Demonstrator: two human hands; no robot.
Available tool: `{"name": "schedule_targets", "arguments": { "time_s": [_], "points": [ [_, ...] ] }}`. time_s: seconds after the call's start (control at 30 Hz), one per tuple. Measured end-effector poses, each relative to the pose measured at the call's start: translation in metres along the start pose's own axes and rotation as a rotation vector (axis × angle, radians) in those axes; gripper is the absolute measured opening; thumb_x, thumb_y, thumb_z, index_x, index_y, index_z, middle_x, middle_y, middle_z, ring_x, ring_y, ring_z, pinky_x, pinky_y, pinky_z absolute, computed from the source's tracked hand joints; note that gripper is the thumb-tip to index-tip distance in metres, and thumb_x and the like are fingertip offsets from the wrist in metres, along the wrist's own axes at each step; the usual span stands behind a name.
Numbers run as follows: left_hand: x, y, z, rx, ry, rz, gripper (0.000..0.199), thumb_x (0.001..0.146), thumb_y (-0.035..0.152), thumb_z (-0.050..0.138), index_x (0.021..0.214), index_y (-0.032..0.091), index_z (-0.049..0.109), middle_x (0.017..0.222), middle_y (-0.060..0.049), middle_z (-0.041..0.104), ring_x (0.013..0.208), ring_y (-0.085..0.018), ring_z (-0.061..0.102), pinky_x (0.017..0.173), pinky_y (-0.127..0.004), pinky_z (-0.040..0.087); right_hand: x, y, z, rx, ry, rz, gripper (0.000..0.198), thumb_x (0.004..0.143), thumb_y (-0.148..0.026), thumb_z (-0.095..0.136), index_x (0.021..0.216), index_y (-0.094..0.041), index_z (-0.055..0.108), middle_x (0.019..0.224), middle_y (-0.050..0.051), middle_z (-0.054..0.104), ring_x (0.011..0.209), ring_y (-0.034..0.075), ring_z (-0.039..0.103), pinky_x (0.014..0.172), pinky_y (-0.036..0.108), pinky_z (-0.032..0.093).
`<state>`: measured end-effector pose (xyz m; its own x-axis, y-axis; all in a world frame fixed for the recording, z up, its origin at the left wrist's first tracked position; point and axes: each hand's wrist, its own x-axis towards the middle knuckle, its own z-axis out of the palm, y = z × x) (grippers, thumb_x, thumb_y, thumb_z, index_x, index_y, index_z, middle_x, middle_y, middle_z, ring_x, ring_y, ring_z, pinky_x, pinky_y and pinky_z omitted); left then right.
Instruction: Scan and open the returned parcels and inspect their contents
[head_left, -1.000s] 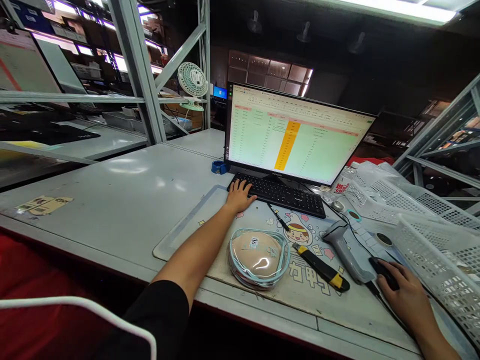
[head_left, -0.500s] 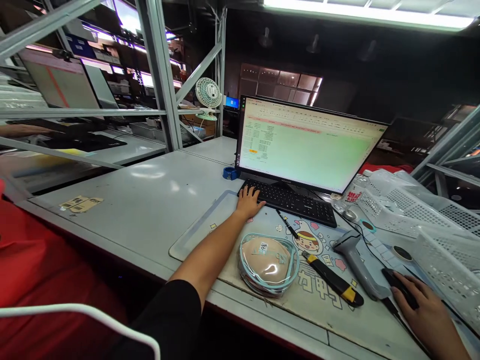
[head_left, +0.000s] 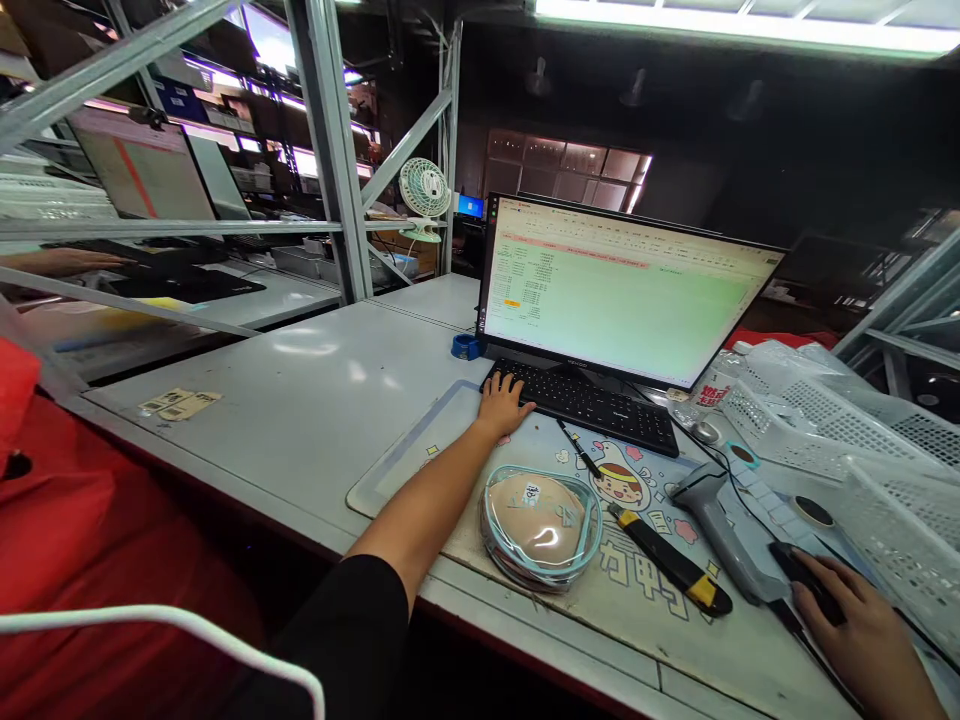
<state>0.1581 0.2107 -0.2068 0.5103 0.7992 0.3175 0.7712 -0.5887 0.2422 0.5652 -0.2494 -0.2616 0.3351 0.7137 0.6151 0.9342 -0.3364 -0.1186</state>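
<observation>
My left hand (head_left: 502, 403) rests with spread fingers on the left end of a black keyboard (head_left: 592, 400), below a monitor (head_left: 622, 295) showing a spreadsheet. At the lower right, my right hand (head_left: 855, 610) is curved over a black computer mouse (head_left: 814, 585). Between my arms a clear zip pouch with blue edging (head_left: 541, 525) holds something beige and lies on a cartoon desk mat (head_left: 622, 635). Right of the pouch are a black and yellow utility knife (head_left: 671, 560) and a grey barcode scanner (head_left: 724, 535). A black pen (head_left: 579, 448) lies below the keyboard.
White perforated baskets (head_left: 900, 520) stand along the right side. A blue tape roll (head_left: 466, 347) sits left of the monitor. A metal frame (head_left: 341, 150) with a clip fan (head_left: 424, 188) borders the left. Beyond it a co-worker's hand (head_left: 82, 260) shows. Red fabric (head_left: 97, 530) hangs at lower left.
The whole view has shifted slightly, so things appear a little farther right. Both hands keep their places on the keyboard and the mouse.
</observation>
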Motion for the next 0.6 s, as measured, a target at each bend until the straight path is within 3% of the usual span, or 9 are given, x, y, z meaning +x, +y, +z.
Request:
{"name": "schedule_targets", "arguments": {
  "time_s": [0.43,0.6],
  "points": [
    [-0.0020,-0.0004,0.0020,-0.007,0.040,-0.016,0.068,0.104,0.057,0.046,0.158,0.016,0.050,0.169,-0.015,0.041,0.159,-0.040,0.026,0.131,-0.054,0.024,-0.0026,0.0064,0.0052,-0.029,0.005,-0.002,0.060,0.096,-0.063,0.046,0.132,-0.021,0.071,0.129,0.017,0.064,0.119,0.040,0.065,0.107,0.058,0.053],
    [-0.0034,-0.0019,-0.0001,-0.024,0.040,-0.025,0.074,0.103,0.058,0.048,0.162,0.013,0.043,0.174,-0.016,0.031,0.159,-0.041,0.026,0.131,-0.053,0.025,-0.0027,0.0001,-0.0012,-0.041,0.001,-0.010,0.057,0.098,-0.059,0.047,0.132,-0.020,0.071,0.130,0.016,0.064,0.118,0.036,0.065,0.111,0.055,0.051]
  ]
}}
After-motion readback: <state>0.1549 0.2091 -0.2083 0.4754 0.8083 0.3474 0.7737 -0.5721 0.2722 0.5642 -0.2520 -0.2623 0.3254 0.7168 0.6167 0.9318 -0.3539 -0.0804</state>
